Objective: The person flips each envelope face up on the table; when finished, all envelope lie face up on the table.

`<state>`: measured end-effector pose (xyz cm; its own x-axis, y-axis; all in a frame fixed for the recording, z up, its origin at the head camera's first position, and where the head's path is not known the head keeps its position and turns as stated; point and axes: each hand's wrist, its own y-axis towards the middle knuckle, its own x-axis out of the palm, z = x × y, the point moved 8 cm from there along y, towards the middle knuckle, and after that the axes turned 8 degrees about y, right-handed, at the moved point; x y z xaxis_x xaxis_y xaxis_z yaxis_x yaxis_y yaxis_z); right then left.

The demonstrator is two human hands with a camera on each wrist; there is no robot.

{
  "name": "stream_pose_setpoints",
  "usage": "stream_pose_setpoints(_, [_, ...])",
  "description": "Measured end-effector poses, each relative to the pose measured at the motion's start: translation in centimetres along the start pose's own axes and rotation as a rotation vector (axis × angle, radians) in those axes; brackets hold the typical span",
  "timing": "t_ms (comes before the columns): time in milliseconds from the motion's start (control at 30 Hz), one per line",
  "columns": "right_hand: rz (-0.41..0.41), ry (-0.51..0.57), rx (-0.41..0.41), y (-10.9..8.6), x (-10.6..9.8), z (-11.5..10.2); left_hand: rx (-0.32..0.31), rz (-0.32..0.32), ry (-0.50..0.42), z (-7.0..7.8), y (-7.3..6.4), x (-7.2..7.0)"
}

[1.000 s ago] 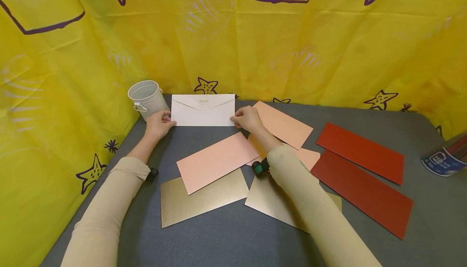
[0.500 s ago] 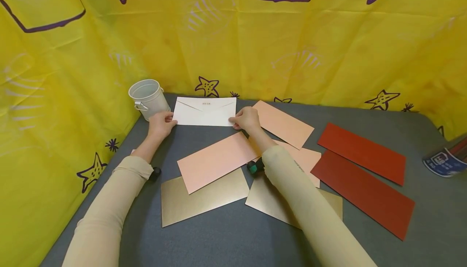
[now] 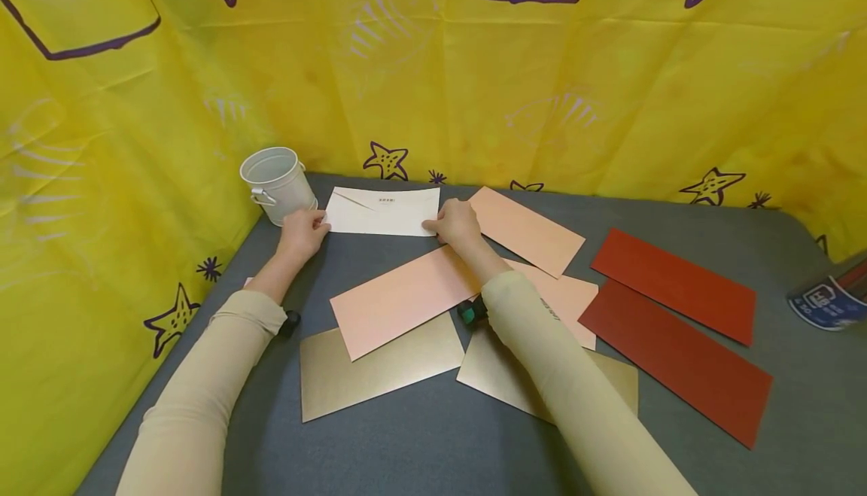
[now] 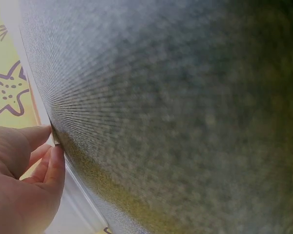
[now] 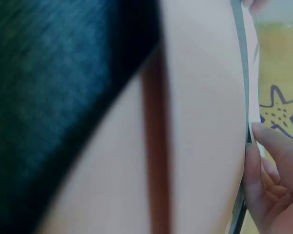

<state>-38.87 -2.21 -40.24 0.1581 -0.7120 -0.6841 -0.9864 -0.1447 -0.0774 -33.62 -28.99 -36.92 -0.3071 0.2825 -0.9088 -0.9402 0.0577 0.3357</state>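
Note:
A white envelope (image 3: 382, 216) with a pointed flap line and a small printed mark is at the back of the table, held between both hands. My left hand (image 3: 302, 234) pinches its near left corner, close to a white bucket (image 3: 278, 195). At the near right corner my right hand (image 3: 457, 223) pinches the edge between thumb and fingers. In the left wrist view, the thumb and fingertips of the left hand (image 4: 27, 170) meet on a thin edge. The right wrist view has the right hand (image 5: 278, 175) gripping the white sheet's edge.
Pink envelopes (image 3: 400, 306) and gold ones (image 3: 372, 375) overlap in front of the hands. A peach envelope (image 3: 528, 231) lies right of the right hand. Two red envelopes (image 3: 677, 360) lie further right, near a blue-and-white can (image 3: 826, 304). A yellow patterned cloth (image 3: 433, 67) hangs behind.
The white envelope's far edge has come down, so it looks flatter and slightly bowed. Both hands stay on its corners, with only small shifts.

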Motion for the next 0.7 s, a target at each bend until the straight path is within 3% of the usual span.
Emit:
stream_pose_setpoints(267, [-0.010,-0.110,-0.024,-0.20,-0.08,-0.53,0.050,0.005,0.011,0.53,-0.16,0.00])
stream_pose_setpoints(700, [-0.049,-0.114,-0.043,-0.06,0.37,-0.19,0.049,-0.001,0.017,0.44,-0.20,0.33])
